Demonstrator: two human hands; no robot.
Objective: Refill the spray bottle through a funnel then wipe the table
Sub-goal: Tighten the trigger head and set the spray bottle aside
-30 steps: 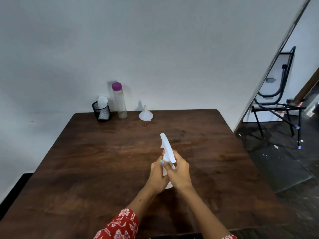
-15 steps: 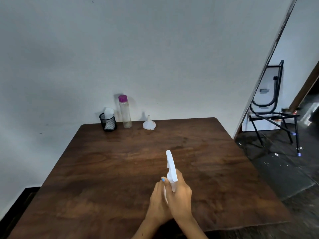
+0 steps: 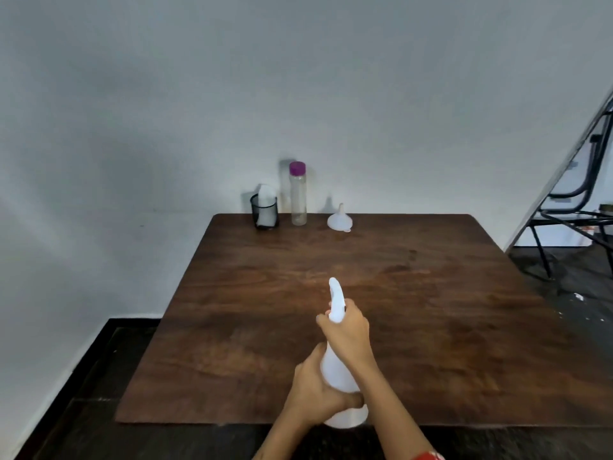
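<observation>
Head view: at the far left of the table's [image 3: 232, 327] back edge stands a black mesh cup [image 3: 264, 211] with something white in it, against the wall. Just to its right stands a clear tall bottle [image 3: 298, 198] with a purple cap, upright. Further right, apart from that bottle, a white funnel [image 3: 339, 219] sits upside down, wide mouth on the wood and spout up.

Near the front edge, about the middle, the white spray bottle [image 3: 338, 370] stands tilted a little away from the person, its base at the table's near edge. The left hand [image 3: 315, 391] is wrapped around the lower body of the spray bottle from the left, thumb across the front. The right hand [image 3: 348, 330] is closed over the neck just below the white spray head [image 3: 336, 298], whose nozzle points toward the back of the table. Both hands are holding the spray bottle; the funnel and the capped bottle are well apart from them, across the table.

At the far right a black metal chair [image 3: 577, 207] stands on the dark floor beyond a wall corner.

Compared with half a second ago, the left hand has slid down from the neck to the lower body, so more of the bottle's body now shows between the hands. The view has also swung left, pushing the chair toward the edge.
</observation>
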